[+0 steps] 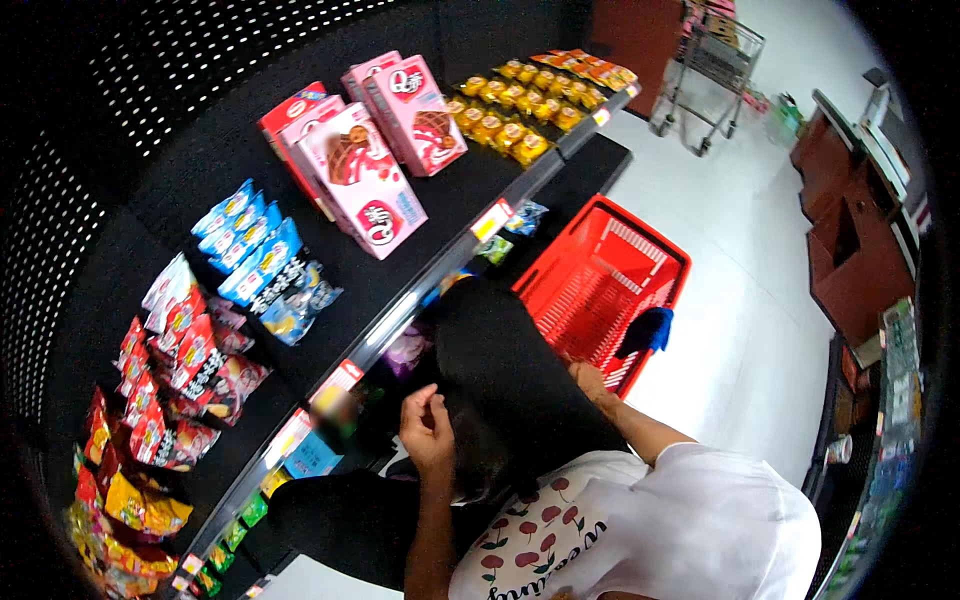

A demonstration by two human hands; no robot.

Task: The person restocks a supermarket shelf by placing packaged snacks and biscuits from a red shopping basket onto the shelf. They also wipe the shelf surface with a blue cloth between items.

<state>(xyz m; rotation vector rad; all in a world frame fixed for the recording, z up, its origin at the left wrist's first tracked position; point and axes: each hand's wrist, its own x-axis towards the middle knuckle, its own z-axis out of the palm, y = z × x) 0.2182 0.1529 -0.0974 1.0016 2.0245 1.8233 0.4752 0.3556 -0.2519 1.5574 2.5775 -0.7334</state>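
Observation:
My left hand [427, 430] is raised in front of the lower shelf, its fingers curled toward the thumb with nothing visible in them. Past my bent knee, my right hand [590, 382] is closed at the near rim of a red plastic shopping basket [668, 250]; the knee partly covers its fingers. The basket sits on the white floor beside the shelf, and a dark blue piece, cloth-like, hangs on its right side [648, 332]. Closest to my left hand are a purple package [405, 350] and a blurred yellow-topped item [333, 405] on the lower shelf.
The black upper shelf [420, 225] holds pink snack boxes [375, 180], blue bags [262, 255], red bags [190, 360] and yellow-wrapped packs [510, 105]. A metal cart [715, 60] stands far back. Brown counters [860, 230] line the right side of the aisle.

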